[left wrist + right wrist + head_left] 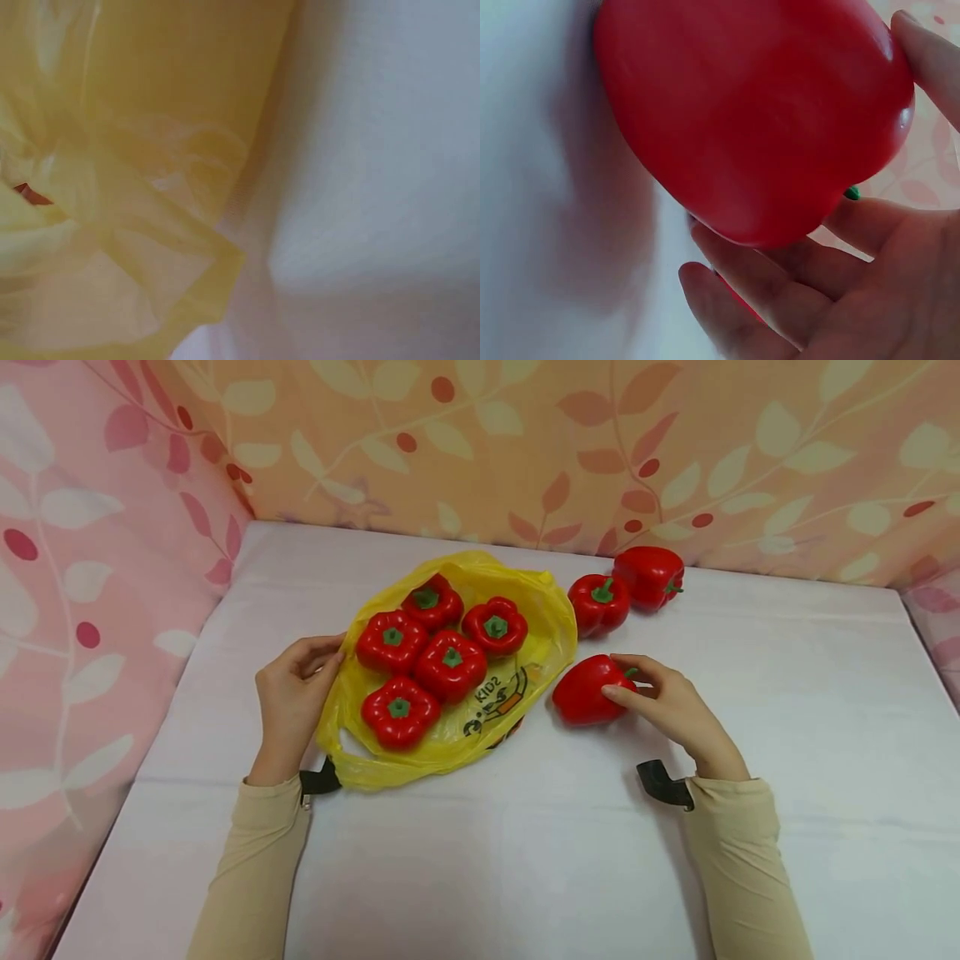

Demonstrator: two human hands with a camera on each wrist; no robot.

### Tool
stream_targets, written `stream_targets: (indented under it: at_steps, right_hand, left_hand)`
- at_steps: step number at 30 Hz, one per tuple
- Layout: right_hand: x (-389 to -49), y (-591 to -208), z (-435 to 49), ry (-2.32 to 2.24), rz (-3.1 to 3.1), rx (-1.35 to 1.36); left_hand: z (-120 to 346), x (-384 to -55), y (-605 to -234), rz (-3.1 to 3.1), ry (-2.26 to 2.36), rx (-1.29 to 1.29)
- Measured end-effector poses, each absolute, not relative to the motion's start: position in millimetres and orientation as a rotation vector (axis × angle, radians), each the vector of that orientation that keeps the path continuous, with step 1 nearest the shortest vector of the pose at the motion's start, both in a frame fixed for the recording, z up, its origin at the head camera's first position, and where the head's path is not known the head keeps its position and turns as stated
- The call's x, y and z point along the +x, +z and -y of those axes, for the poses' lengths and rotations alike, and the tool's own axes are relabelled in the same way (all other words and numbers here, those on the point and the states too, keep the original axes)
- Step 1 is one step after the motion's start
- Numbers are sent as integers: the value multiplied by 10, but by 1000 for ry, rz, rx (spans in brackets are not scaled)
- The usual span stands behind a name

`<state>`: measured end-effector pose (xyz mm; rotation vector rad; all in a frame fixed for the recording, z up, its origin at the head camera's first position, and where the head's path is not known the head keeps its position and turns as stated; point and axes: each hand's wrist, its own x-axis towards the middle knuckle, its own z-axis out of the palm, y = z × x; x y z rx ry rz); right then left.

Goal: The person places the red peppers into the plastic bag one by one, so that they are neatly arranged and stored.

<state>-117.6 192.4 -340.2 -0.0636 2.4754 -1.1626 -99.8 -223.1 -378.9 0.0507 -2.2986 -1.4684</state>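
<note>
A yellow plastic bag (525, 693) lies spread on the table with its mouth wide and several red bell peppers (451, 666) inside, stems up. At the bag's left rim my left hand (296, 693) pinches the plastic between thumb and fingers. In the left wrist view the yellow plastic (172, 90) fills the left half and my left fingers are hidden. My right hand (675, 706) grips a red bell pepper (588, 691) by its stem end, just right of the bag. Close up in the right wrist view, thumb and fingers (742, 277) hold that pepper (750, 120).
Two more red bell peppers, one upright (598, 614) and one on its side (645, 575), sit beyond my right hand by the bag's far right rim. A white cloth (480, 868) covers the table. Patterned fabric walls (495, 460) stand behind and at the sides.
</note>
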Motion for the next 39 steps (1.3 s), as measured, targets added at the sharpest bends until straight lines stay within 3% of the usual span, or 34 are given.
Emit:
stream_targets:
  at_steps: [32, 39]
  right_hand:
    - [-1020, -3297, -1750, -1447, -2659, -275]
    - [-943, -3367, -1349, -1770, -2610, -665]
  left_hand:
    - [2200, -997, -3752, 2314, -1532, 43]
    - [2212, -986, -3756, 2295, -1522, 33]
